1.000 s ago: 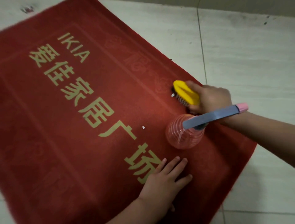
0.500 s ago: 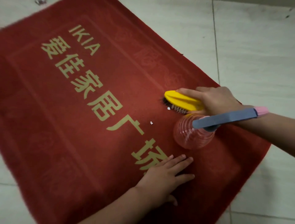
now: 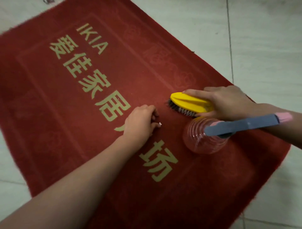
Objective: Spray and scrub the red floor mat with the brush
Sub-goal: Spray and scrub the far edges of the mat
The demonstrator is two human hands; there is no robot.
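The red floor mat [image 3: 68,114] with gold lettering lies slanted on the tiled floor. My right hand [image 3: 228,101] grips the yellow brush [image 3: 189,103] from above, and its dark bristles rest on the mat near the right edge. Just in front of it a clear spray bottle [image 3: 202,140] with a grey-blue head and pink nozzle [image 3: 284,116] stands on the mat, untouched. My left hand [image 3: 140,122] is at the mat's middle with its fingers curled, the fingertips pinching at a small white scrap [image 3: 160,124] on the pile.
Pale floor tiles [image 3: 269,49] surround the mat at the top, right and lower left. A small dark object [image 3: 48,1] lies on the floor beyond the mat's far corner.
My left hand has lifted from its flat rest near the mat's front and moved forward to the white scrap, fingers curling. The brush has slid a little toward the mat's middle.
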